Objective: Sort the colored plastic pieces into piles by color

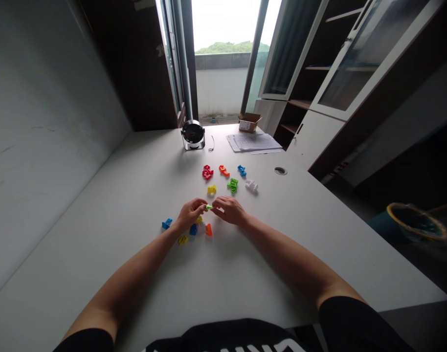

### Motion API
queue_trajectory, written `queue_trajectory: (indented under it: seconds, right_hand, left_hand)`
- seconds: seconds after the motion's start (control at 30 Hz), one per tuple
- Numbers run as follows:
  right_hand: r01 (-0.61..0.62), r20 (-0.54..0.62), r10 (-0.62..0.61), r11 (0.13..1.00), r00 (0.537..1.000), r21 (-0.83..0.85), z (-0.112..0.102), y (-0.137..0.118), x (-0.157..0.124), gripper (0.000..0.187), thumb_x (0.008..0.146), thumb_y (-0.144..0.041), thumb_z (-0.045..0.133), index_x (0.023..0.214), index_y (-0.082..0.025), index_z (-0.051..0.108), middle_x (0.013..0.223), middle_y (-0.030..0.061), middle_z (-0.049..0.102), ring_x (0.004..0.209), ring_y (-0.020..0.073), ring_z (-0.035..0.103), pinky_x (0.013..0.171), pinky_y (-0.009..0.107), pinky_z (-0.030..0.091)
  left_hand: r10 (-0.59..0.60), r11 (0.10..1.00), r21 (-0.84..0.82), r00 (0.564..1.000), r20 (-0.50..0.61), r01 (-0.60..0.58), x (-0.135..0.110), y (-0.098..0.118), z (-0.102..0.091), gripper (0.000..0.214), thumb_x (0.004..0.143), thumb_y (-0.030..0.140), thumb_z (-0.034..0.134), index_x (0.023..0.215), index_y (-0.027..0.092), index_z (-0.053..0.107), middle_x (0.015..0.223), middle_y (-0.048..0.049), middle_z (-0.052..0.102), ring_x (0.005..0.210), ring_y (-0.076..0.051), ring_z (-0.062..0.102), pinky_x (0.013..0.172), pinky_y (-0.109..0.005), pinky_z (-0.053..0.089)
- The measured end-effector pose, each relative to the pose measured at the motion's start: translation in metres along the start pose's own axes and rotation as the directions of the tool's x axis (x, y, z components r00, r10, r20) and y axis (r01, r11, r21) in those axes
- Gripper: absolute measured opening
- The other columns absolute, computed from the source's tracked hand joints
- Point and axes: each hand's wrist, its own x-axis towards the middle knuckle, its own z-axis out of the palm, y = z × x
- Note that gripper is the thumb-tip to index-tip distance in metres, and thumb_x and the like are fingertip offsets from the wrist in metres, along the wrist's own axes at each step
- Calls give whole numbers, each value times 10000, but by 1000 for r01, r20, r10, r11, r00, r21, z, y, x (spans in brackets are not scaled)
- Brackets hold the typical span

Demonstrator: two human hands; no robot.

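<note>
Green piece (209,207) is pinched between both hands over the white table (128,186), and everything else is called from that piece. Nearest the camera, two bare forearms come up out of black sleeves and meet at it. Left hand (189,213) has its fingertips closed tight on the left end, and right hand (229,210) has thumb and forefinger clamped on the right end. Whether the piece touches the tabletop, I cannot tell.

Just on the near side of the green piece there's a little huddle: yellow block (183,239), blue block (193,230) and orange block (209,230), close by the left wrist. Off to the left of it, apart from the huddle, sits a lone blue block (167,224).

Moving past the green piece: yellow cluster (212,189) just behind it, green cluster (233,185) behind and right, white cluster (251,186) further right. One row back come the red cluster (208,172), orange cluster (224,170) and blue cluster (241,170), with a round hole (280,170) in the tabletop out to the right.

Well beyond, a round black-and-silver gadget (193,134) stands far behind the piece, papers (255,142) lie back right, a cardboard box (249,122) is behind those, and bright glass doors close off the far end
</note>
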Motion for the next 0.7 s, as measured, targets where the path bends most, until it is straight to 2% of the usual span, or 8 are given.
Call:
queue_trajectory:
  seconds: [0.3,0.5,0.7]
  right_hand:
    - [29,12,-29,1000,1000,-7,2,0,1,292,992,-442,522,868,-190,603,797,43,638,729,143,554,715,266,386]
    - [-2,20,2,1000,1000,-14,2,-1,1,257,1000,-387,507,861,-188,590,790,39,627,728,141,545,716,262,373]
    - [-5,26,6,1000,1000,-19,0,-1,1,255,1007,-373,495,860,-187,589,788,36,629,725,137,544,711,262,370]
  left_hand:
    - [-3,999,42,1000,-11,3,2,-2,0,329,886,450,585,1026,169,686,883,-52,709,745,-131,641,695,-228,514]
    - [3,999,33,1000,28,-4,0,-1,0,361,870,444,624,1121,186,654,930,-57,723,786,-134,652,729,-234,520]
    - [-6,998,62,1000,23,5,0,-1,1,346,878,443,610,1104,185,658,927,-56,725,795,-139,657,731,-238,522]
